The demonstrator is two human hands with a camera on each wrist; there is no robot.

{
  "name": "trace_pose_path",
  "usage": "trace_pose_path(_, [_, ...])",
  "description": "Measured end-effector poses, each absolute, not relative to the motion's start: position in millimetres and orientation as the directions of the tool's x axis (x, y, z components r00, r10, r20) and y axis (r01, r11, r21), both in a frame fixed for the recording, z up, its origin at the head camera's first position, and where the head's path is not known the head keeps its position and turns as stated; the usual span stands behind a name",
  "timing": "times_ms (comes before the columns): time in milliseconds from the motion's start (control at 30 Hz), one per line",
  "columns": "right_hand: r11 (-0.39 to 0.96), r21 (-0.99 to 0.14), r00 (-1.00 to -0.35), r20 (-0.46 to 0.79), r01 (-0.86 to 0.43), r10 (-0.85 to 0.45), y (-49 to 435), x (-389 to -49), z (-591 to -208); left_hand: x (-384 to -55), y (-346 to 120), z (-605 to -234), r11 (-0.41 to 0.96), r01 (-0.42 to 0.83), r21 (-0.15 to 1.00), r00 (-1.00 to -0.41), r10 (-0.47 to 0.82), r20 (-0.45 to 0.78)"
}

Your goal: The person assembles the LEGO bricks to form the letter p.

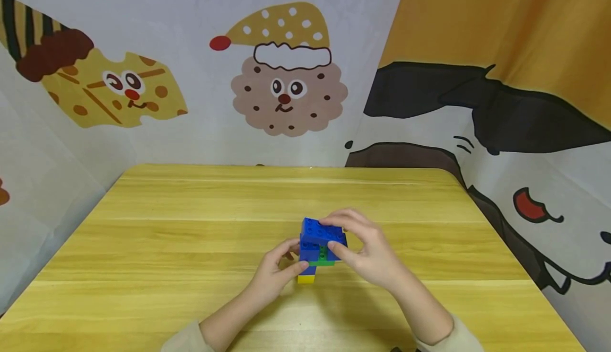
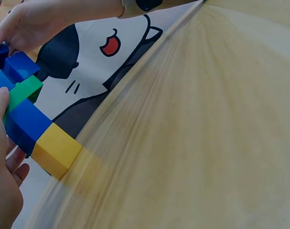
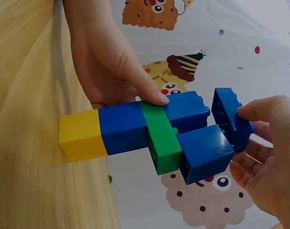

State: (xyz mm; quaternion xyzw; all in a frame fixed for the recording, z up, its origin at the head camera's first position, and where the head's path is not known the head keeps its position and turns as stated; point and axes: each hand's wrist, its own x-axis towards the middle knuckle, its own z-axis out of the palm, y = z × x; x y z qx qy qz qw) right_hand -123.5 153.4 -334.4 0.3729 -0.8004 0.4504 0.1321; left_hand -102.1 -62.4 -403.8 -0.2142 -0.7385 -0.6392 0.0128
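A small tower of toy building bricks stands on the table in front of me. At its foot is a yellow brick [image 3: 80, 137], then a blue brick [image 3: 123, 128], then a green brick [image 3: 162, 143] that juts out sideways. Two blue bricks sit side by side on the green one, a rear one [image 3: 185, 109] and a front one [image 3: 206, 151]. My left hand [image 1: 272, 271] grips the tower from the left, thumb near the green layer. My right hand [image 1: 371, 248] pinches a long blue brick [image 3: 227, 114], tilted over the top studs with a gap showing along part of it.
The wood-grain table [image 1: 191, 209] spreads out around the tower. Behind it hangs a pale cloth [image 1: 200, 145] printed with cartoon figures. A dark band [image 2: 148, 4] sits at the right wrist by the sleeve.
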Motion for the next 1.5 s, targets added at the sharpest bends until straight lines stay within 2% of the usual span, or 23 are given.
trace_pose_path(733, [0.374, -0.56, -0.665, 0.525, -0.74, -0.53, 153.8, -124.0, -337.6, -105.4, -60.6, -407.5, 0.119, 0.278, 0.953, -0.927, 0.293, 0.234])
trace_pose_path(1233, [0.414, -0.369, -0.552, 0.613, -0.832, -0.565, 153.5, -124.1, -342.5, -101.5, -61.7, -400.2, 0.12, 0.32, 0.94, -0.915, 0.295, 0.274])
trace_pose_path(1500, [0.447, -0.346, -0.56, 0.61, -0.825, -0.561, 152.5, -121.8, -341.0, -103.7, -62.0, -405.1, 0.129, 0.324, 0.937, -0.912, 0.304, 0.274])
